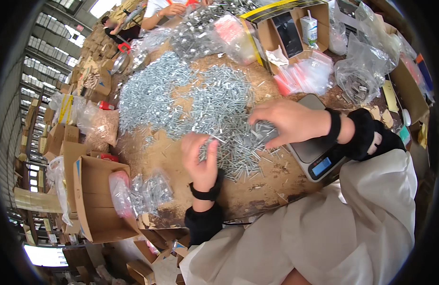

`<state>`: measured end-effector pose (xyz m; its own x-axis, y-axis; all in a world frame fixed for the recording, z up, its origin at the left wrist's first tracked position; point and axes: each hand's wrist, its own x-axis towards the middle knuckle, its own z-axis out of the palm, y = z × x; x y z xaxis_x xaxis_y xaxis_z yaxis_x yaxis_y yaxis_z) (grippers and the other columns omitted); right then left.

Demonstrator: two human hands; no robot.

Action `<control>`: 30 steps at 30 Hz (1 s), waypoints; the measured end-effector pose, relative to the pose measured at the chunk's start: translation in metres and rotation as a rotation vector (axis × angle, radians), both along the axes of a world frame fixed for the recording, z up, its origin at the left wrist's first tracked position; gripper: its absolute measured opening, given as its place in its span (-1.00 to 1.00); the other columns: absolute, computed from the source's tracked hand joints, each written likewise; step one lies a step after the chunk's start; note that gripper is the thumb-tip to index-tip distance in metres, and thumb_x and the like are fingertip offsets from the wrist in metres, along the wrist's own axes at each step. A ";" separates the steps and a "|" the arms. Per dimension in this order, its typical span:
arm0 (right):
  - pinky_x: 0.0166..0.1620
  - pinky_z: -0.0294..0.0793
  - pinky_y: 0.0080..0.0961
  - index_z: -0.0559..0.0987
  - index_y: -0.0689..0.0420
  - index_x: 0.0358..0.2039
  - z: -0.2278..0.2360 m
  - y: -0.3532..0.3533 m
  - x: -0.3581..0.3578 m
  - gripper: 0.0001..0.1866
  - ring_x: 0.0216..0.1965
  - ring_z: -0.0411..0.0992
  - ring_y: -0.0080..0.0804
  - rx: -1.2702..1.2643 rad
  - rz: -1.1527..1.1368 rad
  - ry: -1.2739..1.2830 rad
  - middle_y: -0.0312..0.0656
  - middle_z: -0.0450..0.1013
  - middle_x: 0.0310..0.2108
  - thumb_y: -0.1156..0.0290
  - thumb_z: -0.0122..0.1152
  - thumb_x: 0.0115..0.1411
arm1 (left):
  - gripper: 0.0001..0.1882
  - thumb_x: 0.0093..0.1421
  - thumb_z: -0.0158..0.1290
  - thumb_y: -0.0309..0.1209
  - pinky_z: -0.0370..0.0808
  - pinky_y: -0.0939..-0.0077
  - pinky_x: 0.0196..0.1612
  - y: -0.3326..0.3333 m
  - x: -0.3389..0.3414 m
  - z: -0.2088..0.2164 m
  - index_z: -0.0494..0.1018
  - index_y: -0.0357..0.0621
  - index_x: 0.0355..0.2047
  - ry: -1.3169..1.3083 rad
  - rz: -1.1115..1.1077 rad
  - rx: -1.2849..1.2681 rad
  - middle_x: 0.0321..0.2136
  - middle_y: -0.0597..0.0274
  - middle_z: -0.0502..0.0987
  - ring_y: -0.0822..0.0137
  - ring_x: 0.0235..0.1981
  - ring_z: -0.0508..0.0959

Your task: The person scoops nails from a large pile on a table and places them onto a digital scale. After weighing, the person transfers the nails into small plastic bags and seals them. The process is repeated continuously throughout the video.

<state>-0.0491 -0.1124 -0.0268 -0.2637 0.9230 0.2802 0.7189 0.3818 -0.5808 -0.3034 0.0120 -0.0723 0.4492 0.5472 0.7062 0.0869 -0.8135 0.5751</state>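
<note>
Screws [238, 159] lie heaped on the table [155, 159] between both hands, pointing every way, right hand [290, 121] at their right edge, fingers curled around a clump (whether left hand [200, 159] grips any, I cannot tell)

I'm remotely viewing fasteners [221, 92] lying on the table [157, 159], a scale [308, 151] sitting right, a carton [99, 190] resting near left.

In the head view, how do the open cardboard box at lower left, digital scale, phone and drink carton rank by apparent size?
1. Open cardboard box
2. Digital scale, partly hidden by the right hand and forearm
3. Phone
4. Drink carton, only somewhat smaller
</note>
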 end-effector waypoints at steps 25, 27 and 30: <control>-0.12 0.46 -0.14 0.47 0.15 0.02 -0.076 -0.167 0.200 -0.56 -0.18 0.47 0.07 -0.008 -0.832 -0.527 0.02 0.39 -0.17 0.35 0.26 0.12 | -0.84 0.31 0.13 -0.44 0.47 0.53 -0.10 0.037 -0.035 -0.020 0.52 -0.30 -0.19 -0.124 0.235 -0.372 -0.24 0.19 0.61 0.43 -0.25 0.54; -0.11 0.46 -0.16 0.46 0.15 0.02 -0.077 -0.164 0.194 -0.56 -0.17 0.47 0.07 -0.037 -0.825 -0.412 0.01 0.40 -0.17 0.39 0.26 0.11 | -0.85 0.31 0.13 -0.44 0.46 0.53 -0.10 0.036 -0.035 -0.019 0.52 -0.30 -0.20 -0.136 0.258 -0.404 -0.25 0.19 0.61 0.43 -0.25 0.54; -0.11 0.46 -0.15 0.46 0.17 0.00 -0.079 -0.163 0.193 -0.59 -0.17 0.48 0.06 -0.008 -0.804 -0.341 0.01 0.41 -0.18 0.45 0.24 0.11 | -0.85 0.30 0.15 -0.45 0.45 0.57 -0.12 0.037 -0.034 -0.018 0.52 -0.30 -0.20 -0.096 0.232 -0.380 -0.28 0.21 0.61 0.45 -0.28 0.53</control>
